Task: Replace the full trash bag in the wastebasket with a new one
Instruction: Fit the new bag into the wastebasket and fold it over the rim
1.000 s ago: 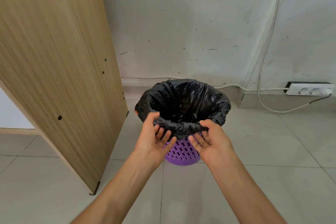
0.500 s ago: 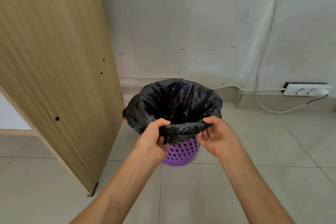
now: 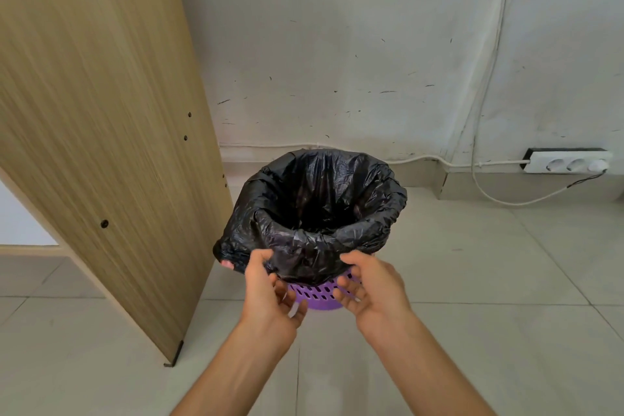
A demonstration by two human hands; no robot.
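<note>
A purple perforated wastebasket [image 3: 320,295] stands on the tiled floor near the wall. A black trash bag [image 3: 324,213] lines it, its mouth open and its rim folded down over the basket's edge. My left hand [image 3: 270,294] is at the front left of the rim, thumb pressed into a fold of the bag and forefinger under the hem. My right hand [image 3: 368,287] hovers at the front right of the rim, fingers apart and curled, holding nothing. The inside of the bag is dark. A small pink bit [image 3: 227,263] pokes out at the bag's left.
A tall wooden panel [image 3: 101,132] leans close on the left of the basket. A white power strip [image 3: 570,164] with a white cable [image 3: 499,201] sits along the baseboard at the right. The scuffed white wall [image 3: 337,61] is right behind the basket.
Both hands pinched and lifted the bag's front rim, then drew it down over the basket's edge. My right hand has let go and opened. The view has moved closer.
</note>
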